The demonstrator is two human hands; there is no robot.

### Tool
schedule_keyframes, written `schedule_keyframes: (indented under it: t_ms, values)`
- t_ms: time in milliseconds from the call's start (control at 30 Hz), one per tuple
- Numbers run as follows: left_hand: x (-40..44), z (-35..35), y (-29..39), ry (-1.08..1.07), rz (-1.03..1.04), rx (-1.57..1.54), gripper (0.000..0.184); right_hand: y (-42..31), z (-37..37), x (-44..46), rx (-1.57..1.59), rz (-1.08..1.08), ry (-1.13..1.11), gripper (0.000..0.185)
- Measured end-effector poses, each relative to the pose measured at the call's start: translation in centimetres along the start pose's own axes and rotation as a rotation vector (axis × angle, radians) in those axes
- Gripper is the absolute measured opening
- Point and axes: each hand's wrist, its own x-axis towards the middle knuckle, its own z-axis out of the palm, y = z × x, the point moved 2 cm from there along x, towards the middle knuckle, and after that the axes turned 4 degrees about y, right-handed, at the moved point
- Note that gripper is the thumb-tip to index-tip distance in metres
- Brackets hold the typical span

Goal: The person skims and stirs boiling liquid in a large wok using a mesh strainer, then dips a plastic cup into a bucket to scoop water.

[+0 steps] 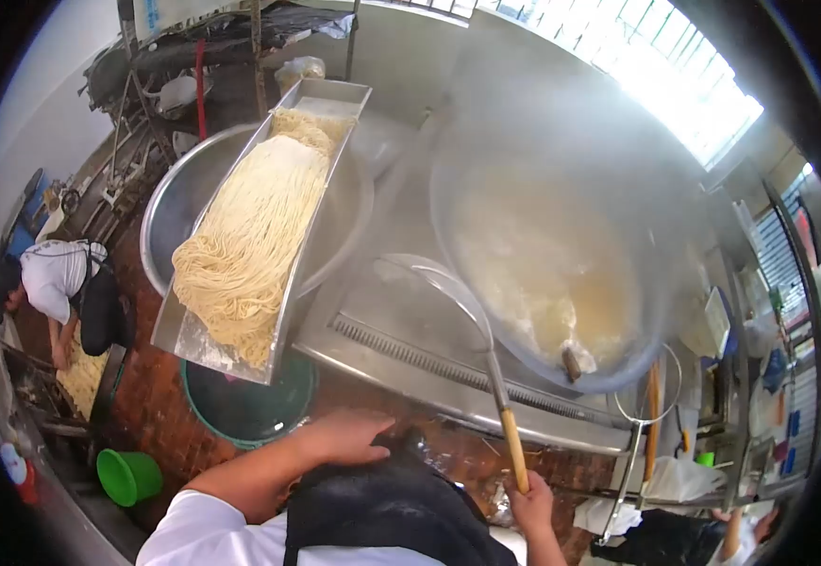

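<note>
My right hand is closed around the wooden handle of a long-handled skimmer. Its round metal rim rests over or just above the steel stove top, left of the pot. In front of my dark apron, my left hand is held with fingers stretched out, and nothing shows in it. Beyond that hand, a tilted metal trough carries a long heap of pale noodles. The large pot on the right holds cloudy, foaming, steaming liquid. A short wooden handle end sticks up at its near rim.
Under the trough are a wide metal basin and a dark green tub. A green bucket stands on the brick floor. One person bends over noodles at left; another person is at lower right. A metal hoop hangs beside the pot.
</note>
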Motion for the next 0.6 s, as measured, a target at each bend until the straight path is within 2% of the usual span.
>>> schedule_keyframes:
  t_ms: [67, 167, 267, 300, 367, 467, 567, 600]
  values:
    - [-0.1, -0.3, 0.1, -0.016, -0.018, -0.017, 0.067, 2.1, 1.2, 0.5, 0.054, -0.001, 0.085, 0.024]
    - [-0.3, -0.8, 0.1, -0.036, -0.039, -0.030, 0.067, 1.3, 0.6, -0.2, -0.012, -0.059, 0.051, 0.029]
    - [-0.1, -0.8, 0.0, -0.079, -0.069, -0.029, 0.069, -2.0, -1.5, -0.7, 0.287, 0.451, -0.222, 0.025]
    - [0.0, -0.8, 0.0, -0.096, -0.080, -0.026, 0.069, -0.5, -1.2, -0.5, 0.357, 0.442, -0.198, 0.020]
    - [0.4, -1.5, 0.4, -0.114, -0.050, -0.035, 0.070, 0.3, -1.2, 0.2, 0.099, 0.090, -0.003, 0.021]
    - [0.3, -1.2, 0.1, -0.043, -0.008, -0.048, 0.070, 0.3, -0.6, -0.5, 0.119, -0.053, 0.087, 0.015]
    - [0.5, -1.1, 0.0, -0.046, 0.022, -0.024, 0.069, 0.7, -1.0, -0.4, 0.101, 0.169, -0.083, 0.026]
    - [0.6, -1.1, 0.0, -0.060, 0.020, -0.020, 0.069, 1.5, -0.5, -0.1, 0.146, 0.150, -0.062, 0.026]
